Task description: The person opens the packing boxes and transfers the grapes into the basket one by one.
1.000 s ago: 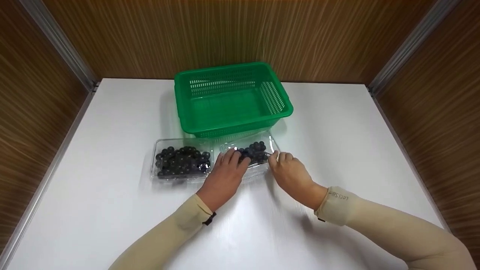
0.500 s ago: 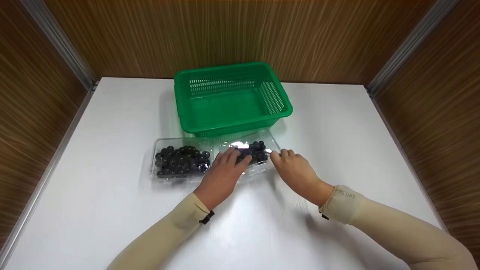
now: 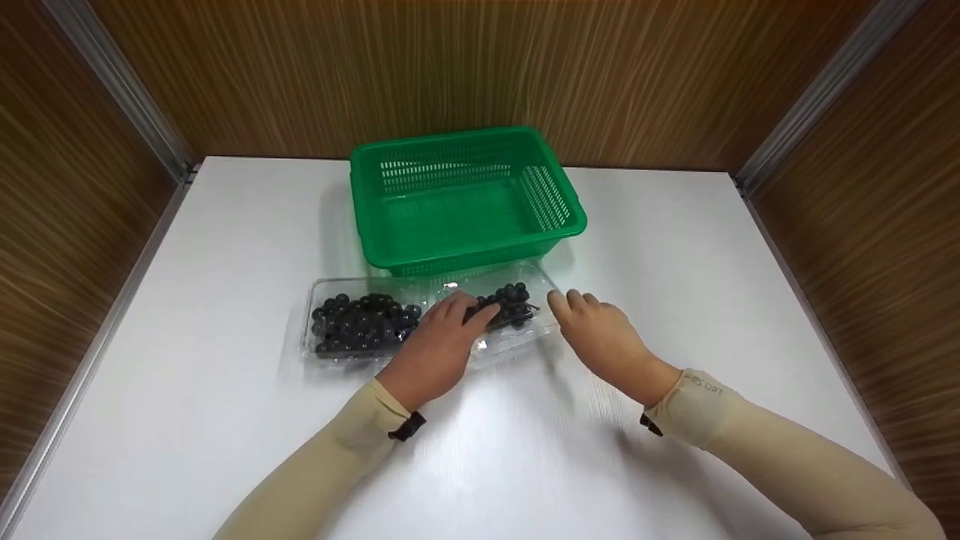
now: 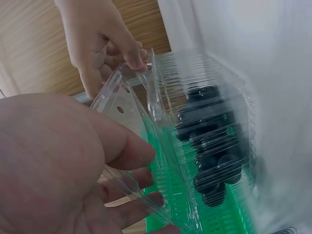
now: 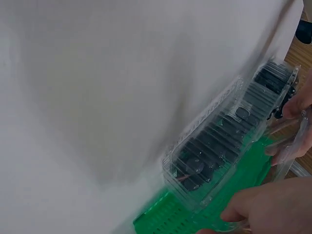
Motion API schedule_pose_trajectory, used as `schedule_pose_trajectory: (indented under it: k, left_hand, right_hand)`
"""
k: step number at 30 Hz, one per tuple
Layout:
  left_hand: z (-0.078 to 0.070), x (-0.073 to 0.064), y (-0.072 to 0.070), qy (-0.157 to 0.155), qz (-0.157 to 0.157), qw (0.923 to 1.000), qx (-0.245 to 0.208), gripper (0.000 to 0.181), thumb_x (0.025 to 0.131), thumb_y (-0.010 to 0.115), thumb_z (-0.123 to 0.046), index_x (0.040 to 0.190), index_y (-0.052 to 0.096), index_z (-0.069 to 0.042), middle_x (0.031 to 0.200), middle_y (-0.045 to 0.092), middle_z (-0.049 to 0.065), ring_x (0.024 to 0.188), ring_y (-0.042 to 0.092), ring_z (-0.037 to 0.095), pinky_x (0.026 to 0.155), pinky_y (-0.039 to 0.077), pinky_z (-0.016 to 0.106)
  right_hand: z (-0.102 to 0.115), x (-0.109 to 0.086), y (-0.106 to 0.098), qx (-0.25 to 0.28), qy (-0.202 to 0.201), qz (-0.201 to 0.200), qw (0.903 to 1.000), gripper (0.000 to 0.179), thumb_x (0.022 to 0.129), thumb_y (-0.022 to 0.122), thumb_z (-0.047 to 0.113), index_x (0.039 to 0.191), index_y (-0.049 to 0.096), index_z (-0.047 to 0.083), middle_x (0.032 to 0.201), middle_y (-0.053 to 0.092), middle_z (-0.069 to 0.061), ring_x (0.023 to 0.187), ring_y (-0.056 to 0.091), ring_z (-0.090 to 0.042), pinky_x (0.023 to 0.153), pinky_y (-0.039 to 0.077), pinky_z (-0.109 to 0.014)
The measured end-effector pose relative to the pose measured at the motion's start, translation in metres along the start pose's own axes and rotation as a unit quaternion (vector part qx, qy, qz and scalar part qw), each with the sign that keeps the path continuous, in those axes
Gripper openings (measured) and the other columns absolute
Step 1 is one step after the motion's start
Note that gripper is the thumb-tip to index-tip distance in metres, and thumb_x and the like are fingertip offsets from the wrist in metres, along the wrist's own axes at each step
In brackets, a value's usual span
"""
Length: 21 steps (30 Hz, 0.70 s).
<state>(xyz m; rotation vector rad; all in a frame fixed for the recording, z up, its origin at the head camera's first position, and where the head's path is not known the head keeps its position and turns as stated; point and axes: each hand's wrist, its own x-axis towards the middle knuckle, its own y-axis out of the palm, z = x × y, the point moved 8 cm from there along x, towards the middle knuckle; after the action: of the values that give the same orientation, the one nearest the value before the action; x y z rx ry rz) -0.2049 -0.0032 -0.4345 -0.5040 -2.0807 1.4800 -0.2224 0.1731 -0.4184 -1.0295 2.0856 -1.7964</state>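
Observation:
Two clear plastic boxes of dark grapes lie side by side in the head view. My left hand [image 3: 435,349] is over the right-hand box [image 3: 517,346], its fingers and thumb apart and touching the clear plastic. At that box's right corner my right hand [image 3: 600,334] pinches the edge of its clear lid [image 4: 119,105] between thumb and fingers. The left wrist view shows the lid standing partly away from the ribbed box. Grapes [image 3: 514,300] with a bit of stem are inside. The left-hand box [image 3: 324,289] holds more grapes [image 3: 360,322], partly hidden by my left hand.
A green plastic basket [image 3: 480,253] with slotted sides stands right behind the boxes, and no fruit shows in it. All this is on a white table [image 3: 675,247]. Wood-grain panels [image 3: 465,67] rise behind and at both sides.
My left hand has slid slightly left and toward me, its fingers drawn closer together. My right hand has moved a little right and away from me with the lid's corner.

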Motion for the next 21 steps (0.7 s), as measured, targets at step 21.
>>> schedule_pose_trajectory:
  k: [21]
  left_hand:
    - [0.017,0.001,-0.031,-0.002,-0.047,0.9929,-0.110,0.061,0.105,0.058,-0.045,0.154,0.046,-0.012,0.156,0.048,0.010,0.146,0.043,0.029,0.119,0.035,0.048]
  right_hand:
    - [-0.044,0.013,-0.015,0.154,0.087,-0.059,0.9824,0.034,0.094,0.064,0.012,0.126,0.055,0.004,0.095,0.071,-0.011,0.061,0.063,-0.026,0.048,0.051,-0.043]
